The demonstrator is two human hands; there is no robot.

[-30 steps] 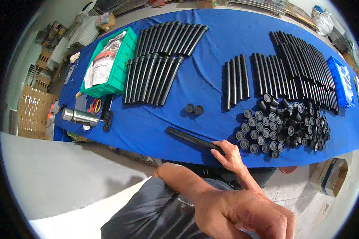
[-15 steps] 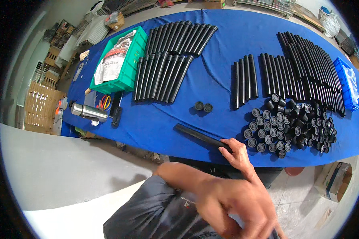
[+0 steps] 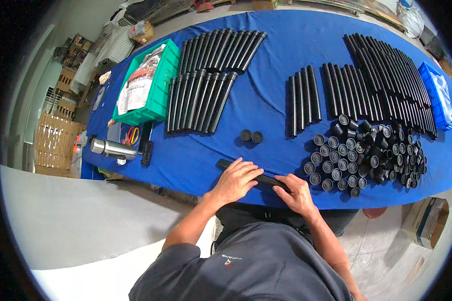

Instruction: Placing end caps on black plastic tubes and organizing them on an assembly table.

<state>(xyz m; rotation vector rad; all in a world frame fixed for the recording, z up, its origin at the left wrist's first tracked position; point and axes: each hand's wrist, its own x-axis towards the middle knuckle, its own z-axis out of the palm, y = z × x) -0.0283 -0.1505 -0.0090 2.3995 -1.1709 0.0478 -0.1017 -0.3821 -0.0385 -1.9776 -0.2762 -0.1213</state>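
In front of me at the table's near edge, a black tube [image 3: 268, 180] lies slantwise on the blue cloth. My left hand [image 3: 234, 181] rests over its left part, fingers across the top, with the tube's left end showing beyond them. At the right end, my right hand [image 3: 297, 194] grips the tube between thumb and fingers. Two round black caps [image 3: 251, 136] sit side by side just beyond the tube. To the right is a heap of similar black caps [image 3: 342, 164], many with ringed faces up.
Capped black tubes [image 3: 201, 103] lie in two rows at left, by a green crate [image 3: 158, 85] holding printed paper. A steel flask [image 3: 113, 148] and orange-handled scissors [image 3: 132, 134] are nearer. More tubes [image 3: 394, 80] and a blue bin [image 3: 439, 100] occupy the right.
My left arm, raised across my body before, has swung left and down, bringing my left hand onto the tube. My right hand stays at the tube's right end.
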